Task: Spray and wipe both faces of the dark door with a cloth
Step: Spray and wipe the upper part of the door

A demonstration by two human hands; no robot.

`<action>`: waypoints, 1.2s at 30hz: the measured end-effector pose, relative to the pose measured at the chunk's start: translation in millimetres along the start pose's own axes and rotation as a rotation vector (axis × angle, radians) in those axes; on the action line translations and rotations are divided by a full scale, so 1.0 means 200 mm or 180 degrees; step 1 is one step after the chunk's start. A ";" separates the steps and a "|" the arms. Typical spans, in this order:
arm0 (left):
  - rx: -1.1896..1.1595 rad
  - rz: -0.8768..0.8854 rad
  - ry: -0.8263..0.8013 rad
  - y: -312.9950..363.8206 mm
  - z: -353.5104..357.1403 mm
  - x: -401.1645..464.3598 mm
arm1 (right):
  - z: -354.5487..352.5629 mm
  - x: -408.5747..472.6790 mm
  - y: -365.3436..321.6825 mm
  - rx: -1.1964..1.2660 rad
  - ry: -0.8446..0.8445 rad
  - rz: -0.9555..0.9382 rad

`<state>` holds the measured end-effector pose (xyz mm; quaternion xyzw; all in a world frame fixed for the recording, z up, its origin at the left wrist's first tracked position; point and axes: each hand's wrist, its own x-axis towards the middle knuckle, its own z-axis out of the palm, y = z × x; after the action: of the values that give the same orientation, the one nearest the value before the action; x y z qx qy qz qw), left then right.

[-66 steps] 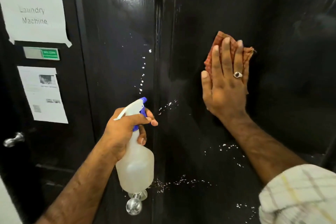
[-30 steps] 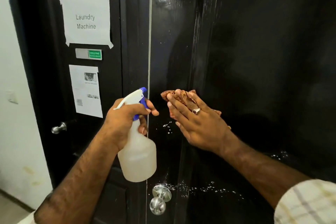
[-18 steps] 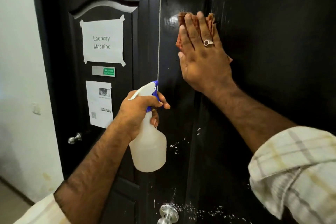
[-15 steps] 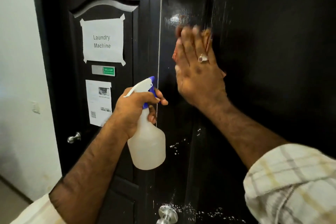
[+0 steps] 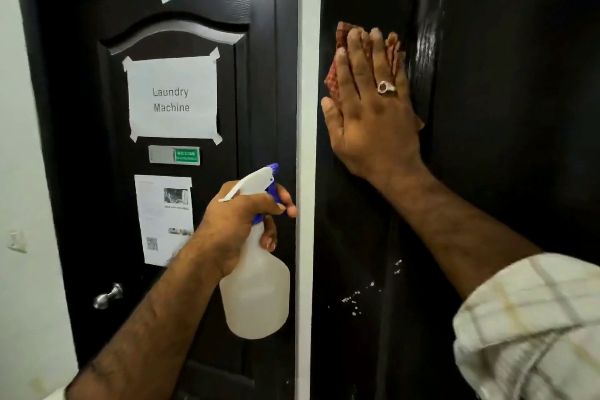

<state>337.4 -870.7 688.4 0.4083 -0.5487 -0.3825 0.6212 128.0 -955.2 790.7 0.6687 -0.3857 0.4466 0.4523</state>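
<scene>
The glossy dark door (image 5: pixel 506 107) fills the right half of the view, close in front of me. My right hand (image 5: pixel 370 107) lies flat with straight fingers on a reddish checked cloth (image 5: pixel 334 75) and presses it against the door's left stile, high up. White spray droplets (image 5: pixel 357 299) speckle the door below my forearm. My left hand (image 5: pixel 237 224) grips the neck of a translucent white spray bottle (image 5: pixel 259 289) with a blue and white trigger, held upright left of the door's edge, nozzle toward the door.
Behind, on the left, a second dark door (image 5: pixel 81 172) carries a taped "Laundry Machine" sign (image 5: pixel 172 97), a green-and-silver plate (image 5: pixel 174 155), a printed sheet (image 5: pixel 162 217) and a metal knob (image 5: pixel 108 296). A pale strip (image 5: pixel 306 172) runs between the doors. A white wall (image 5: pixel 19 204) stands far left.
My right hand and the cloth rose from mid-height up the door's left stile and now press slightly lower than the top of that stroke. The bottle stays in my left hand.
</scene>
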 end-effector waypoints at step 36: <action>-0.0056 -0.0153 -0.0992 -0.54 -0.17 0.07 | 0.18 -0.76 -0.24 0.0103 0.0554 0.1445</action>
<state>370.2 -921.6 591.1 0.3516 -0.6251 -0.4608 0.5228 134.6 -957.7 628.7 0.5311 -0.4784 0.5988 0.3612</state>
